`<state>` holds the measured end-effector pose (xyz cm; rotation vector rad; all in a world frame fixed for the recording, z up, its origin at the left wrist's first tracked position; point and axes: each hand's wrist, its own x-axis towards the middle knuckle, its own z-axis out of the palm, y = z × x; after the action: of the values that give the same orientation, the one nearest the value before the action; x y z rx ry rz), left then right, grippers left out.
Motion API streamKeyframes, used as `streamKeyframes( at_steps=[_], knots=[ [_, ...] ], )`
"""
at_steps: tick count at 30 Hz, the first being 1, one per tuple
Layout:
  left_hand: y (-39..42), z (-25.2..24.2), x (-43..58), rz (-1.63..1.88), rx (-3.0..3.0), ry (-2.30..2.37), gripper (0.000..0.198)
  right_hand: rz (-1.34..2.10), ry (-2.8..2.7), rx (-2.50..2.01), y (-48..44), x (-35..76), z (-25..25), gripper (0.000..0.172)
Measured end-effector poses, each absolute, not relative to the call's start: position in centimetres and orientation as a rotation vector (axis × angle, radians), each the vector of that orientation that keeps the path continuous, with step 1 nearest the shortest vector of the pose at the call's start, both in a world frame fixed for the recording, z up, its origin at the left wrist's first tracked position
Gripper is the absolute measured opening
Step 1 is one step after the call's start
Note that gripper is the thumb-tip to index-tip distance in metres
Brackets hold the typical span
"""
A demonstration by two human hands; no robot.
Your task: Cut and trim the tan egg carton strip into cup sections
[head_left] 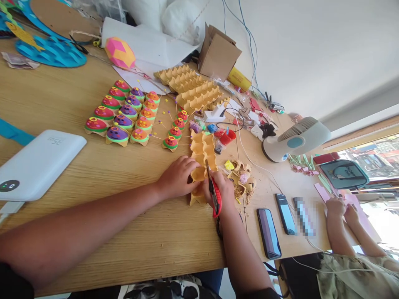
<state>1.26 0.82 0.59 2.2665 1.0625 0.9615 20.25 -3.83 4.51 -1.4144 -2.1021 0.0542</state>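
My left hand (176,177) grips the left side of a tan egg carton piece (197,148), its fingers curled over the cup edge. In my right hand (227,192) is a red box cutter (215,198), its blade pointing away from me against the carton's middle. Part of the carton is hidden beneath both hands. Just beyond stands a short strip of painted cups (175,132) in red and green. To its left, several rows of painted cups (127,111) in red, purple and orange have small faces and yellow rings.
Uncut egg trays (199,89) lie at the back. Carton scraps (241,178), a red cup (227,136) and a fan (296,139) are to the right. Two phones (269,233) lie near the edge; a power bank (40,166) sits left. Another person's hands (341,209) work at far right.
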Motion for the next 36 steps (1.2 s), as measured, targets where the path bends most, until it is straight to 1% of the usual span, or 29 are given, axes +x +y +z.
streamKeyframes(
  at_steps=[10,12,17,22,26,31,34,36],
  knots=[
    [0.8,0.66,1.28,0.951,2.266,1.058,0.036,0.027,-2.144,-1.407,-3.82,20.37,4.53,0.006],
    [0.86,0.47,1.33,0.965,2.264,1.057,0.036,0.06,-2.131,-1.439,-3.59,20.26,4.32,0.005],
    [0.88,0.27,1.35,0.969,2.264,1.044,0.038,0.145,-2.058,-1.441,-3.73,20.69,4.46,0.009],
    [0.79,0.42,1.35,0.957,2.279,1.038,0.038,0.1,-2.054,-1.416,-3.84,20.79,4.55,0.005],
    [0.78,0.45,1.35,0.965,2.271,1.055,0.037,0.081,-2.109,-1.452,-3.91,20.65,4.7,0.007],
    [0.74,0.6,1.31,0.957,2.261,1.045,0.037,0.011,-2.158,-1.389,-4.15,20.6,4.9,0.007],
    [0.79,0.4,1.39,0.969,2.27,1.042,0.036,0.022,-2.138,-1.452,-3.72,20.35,4.52,0.007],
    [0.82,0.24,1.44,0.974,2.27,1.046,0.035,0.029,-2.137,-1.506,-3.52,20.26,4.34,0.009]
  ],
)
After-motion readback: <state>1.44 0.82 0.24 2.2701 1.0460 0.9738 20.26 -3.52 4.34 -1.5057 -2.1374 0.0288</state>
